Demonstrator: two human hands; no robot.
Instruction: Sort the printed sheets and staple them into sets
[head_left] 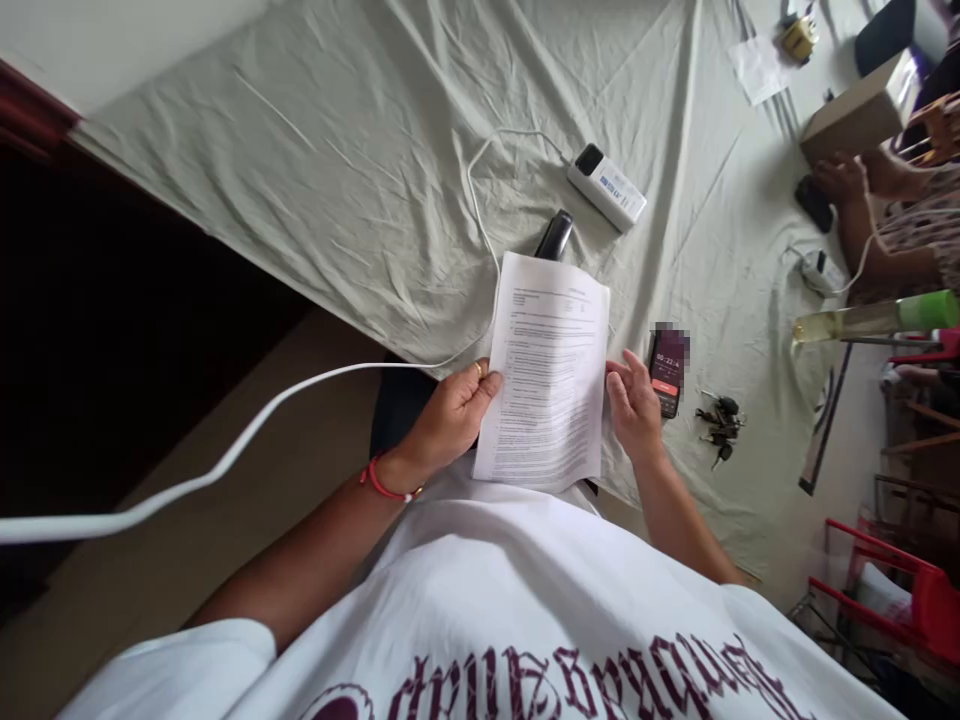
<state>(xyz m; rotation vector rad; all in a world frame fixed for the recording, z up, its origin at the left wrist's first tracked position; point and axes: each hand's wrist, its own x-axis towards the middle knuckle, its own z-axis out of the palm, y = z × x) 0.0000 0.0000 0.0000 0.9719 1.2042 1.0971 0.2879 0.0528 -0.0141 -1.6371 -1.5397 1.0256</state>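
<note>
A printed sheet of paper [547, 390], slightly bowed, is held up in front of my white shirt. My left hand [454, 405] pinches its left edge, thumb on the front; a red cord bracelet circles that wrist. At the right edge, my right hand [634, 405] has its fingers apart, and a fingertip touches or nearly touches the paper. Its thumb is off the page. Behind the top of the sheet, a black object [555, 235] is partly hidden. Just right of my right hand lies a phone [666, 370] with a timer on its screen.
A white power bank [607, 188] with a white cable [300, 385] lies on the pale cloth [375, 180]. Keys [720, 428] rest right of the phone. Farther right are a green-capped bottle [862, 318], a box [859, 110], another person's hand [840, 180] and a red chair [930, 600].
</note>
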